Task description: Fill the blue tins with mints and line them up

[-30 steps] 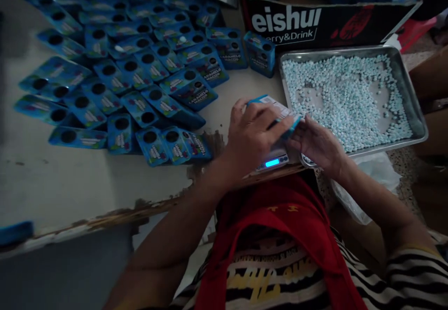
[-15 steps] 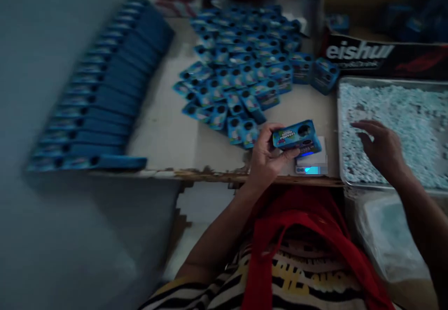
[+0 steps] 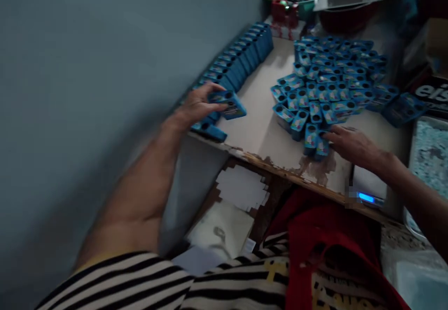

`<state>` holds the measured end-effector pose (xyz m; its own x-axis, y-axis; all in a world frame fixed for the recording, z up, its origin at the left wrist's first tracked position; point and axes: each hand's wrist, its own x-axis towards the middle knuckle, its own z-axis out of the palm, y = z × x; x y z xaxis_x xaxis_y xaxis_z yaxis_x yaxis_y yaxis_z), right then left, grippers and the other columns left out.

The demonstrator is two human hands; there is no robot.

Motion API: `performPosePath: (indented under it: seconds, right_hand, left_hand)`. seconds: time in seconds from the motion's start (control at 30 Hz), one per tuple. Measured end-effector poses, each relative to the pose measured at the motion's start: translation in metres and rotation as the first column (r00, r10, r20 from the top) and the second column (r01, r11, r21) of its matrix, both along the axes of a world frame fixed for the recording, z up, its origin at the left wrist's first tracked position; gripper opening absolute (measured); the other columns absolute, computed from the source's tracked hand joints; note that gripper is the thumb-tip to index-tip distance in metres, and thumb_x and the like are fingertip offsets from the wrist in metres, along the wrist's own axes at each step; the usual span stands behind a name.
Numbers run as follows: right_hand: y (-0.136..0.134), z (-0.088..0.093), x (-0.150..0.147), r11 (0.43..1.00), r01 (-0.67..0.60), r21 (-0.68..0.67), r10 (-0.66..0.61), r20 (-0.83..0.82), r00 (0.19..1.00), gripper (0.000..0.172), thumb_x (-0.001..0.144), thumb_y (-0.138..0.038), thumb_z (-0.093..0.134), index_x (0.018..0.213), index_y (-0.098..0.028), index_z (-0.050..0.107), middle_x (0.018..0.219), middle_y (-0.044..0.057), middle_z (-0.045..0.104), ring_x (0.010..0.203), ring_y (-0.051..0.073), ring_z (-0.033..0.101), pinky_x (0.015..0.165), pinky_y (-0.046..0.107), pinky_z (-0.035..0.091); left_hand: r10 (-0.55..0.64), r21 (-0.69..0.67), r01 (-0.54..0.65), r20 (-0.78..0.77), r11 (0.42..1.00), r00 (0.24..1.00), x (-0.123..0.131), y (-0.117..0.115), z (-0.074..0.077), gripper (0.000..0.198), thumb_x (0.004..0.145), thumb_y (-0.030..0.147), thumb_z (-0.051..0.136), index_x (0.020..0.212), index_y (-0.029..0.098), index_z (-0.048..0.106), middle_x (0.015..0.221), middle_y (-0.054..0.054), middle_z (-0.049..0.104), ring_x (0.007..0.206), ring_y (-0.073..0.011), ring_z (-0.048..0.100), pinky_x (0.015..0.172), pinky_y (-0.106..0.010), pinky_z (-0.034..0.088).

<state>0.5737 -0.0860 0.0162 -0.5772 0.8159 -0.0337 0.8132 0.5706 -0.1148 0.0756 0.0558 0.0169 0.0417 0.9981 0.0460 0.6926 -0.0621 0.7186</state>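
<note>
I see my left hand [image 3: 198, 104] with fingers curled around a small blue box [image 3: 227, 104], gripping it at the near end of the row of blue boxes [image 3: 238, 60] that stands along the table's left edge, against the grey wall [image 3: 105, 67]. My right hand [image 3: 350, 145] lies fingers loosely apart, tips touching the nearest boxes of the loose pile [image 3: 332, 81] near the table's front edge; whether it grips one I cannot tell. The boxes look like glossy printed card, each with a round hole. The table [image 3: 259, 132] is pale, its front edge chipped and peeling. A small scale [image 3: 369, 191] with a lit blue display sits at the front edge, and a tray of pale blue pellets [image 3: 430, 153] lies at the right.
</note>
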Motion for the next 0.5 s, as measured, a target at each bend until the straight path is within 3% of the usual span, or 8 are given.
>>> performPosePath:
  seconds: [0.1,0.17,0.23,0.33,0.43,0.5]
  right_hand:
    - [0.004,-0.002,0.017,0.999,-0.046,-0.002,0.045,-0.006,0.999,0.019,0.103,-0.019,0.067,0.110,-0.026,0.083,0.103,0.011,0.079,0.089,0.028,0.074,0.079,0.039,0.051]
    - [-0.011,0.005,0.038,1.000,-0.005,0.014,0.006,-0.091,0.996,0.019,0.109,-0.035,0.065,0.103,-0.031,0.083,0.093,0.008,0.081,0.080,0.030,0.074,0.072,0.041,0.048]
    - [-0.039,0.017,0.060,0.988,0.148,0.048,-0.134,-0.210,0.968,0.035,0.112,-0.059,0.060,0.098,-0.035,0.083,0.087,0.009,0.081,0.074,0.032,0.074,0.065,0.045,0.044]
    - [-0.093,0.037,0.081,0.901,0.426,0.082,-0.384,-0.305,0.872,0.053,0.106,-0.084,0.055,0.093,-0.041,0.082,0.084,0.012,0.081,0.069,0.036,0.074,0.060,0.050,0.046]
    - [-0.138,0.048,0.080,0.790,0.613,0.023,-0.563,-0.370,0.739,0.043,0.104,-0.081,0.064,0.091,-0.044,0.083,0.093,0.010,0.085,0.078,0.037,0.080,0.068,0.054,0.056]
    - [-0.157,0.046,0.076,0.735,0.677,-0.029,-0.627,-0.408,0.664,0.035,0.104,-0.070,0.071,0.092,-0.039,0.085,0.096,0.008,0.087,0.083,0.038,0.082,0.074,0.054,0.060]
  left_hand:
    - [-0.091,-0.114,0.089,-0.012,0.990,0.996,-0.022,0.012,-0.005,0.049,0.078,0.050,0.104,0.104,0.017,0.078,0.088,0.007,0.079,0.091,-0.0143,0.066,0.120,-0.048,0.065]
    - [-0.135,-0.194,0.127,-0.027,0.973,0.990,-0.034,0.013,-0.006,0.049,0.077,0.052,0.105,0.102,0.019,0.079,0.083,0.009,0.079,0.085,-0.0129,0.065,0.118,-0.045,0.066]
    - [-0.156,-0.249,0.139,-0.048,0.959,0.987,-0.042,0.011,-0.005,0.054,0.074,0.055,0.106,0.104,0.018,0.080,0.085,0.008,0.080,0.084,-0.0141,0.066,0.119,-0.049,0.065]
    - [-0.165,-0.237,0.145,-0.067,0.961,0.984,-0.041,0.000,-0.007,0.057,0.075,0.060,0.103,0.104,0.016,0.081,0.097,0.002,0.082,0.098,-0.0192,0.068,0.130,-0.061,0.055]
    - [-0.196,-0.149,0.185,-0.068,0.971,0.978,-0.034,-0.021,-0.020,0.053,0.095,0.066,0.082,0.103,0.014,0.077,0.112,-0.003,0.078,0.117,-0.0215,0.064,0.139,-0.067,0.039]
    - [-0.162,-0.010,0.163,-0.149,0.987,0.976,-0.029,-0.036,-0.033,0.061,0.092,0.079,0.076,0.102,0.019,0.075,0.115,0.000,0.075,0.119,-0.0226,0.063,0.137,-0.066,0.040]
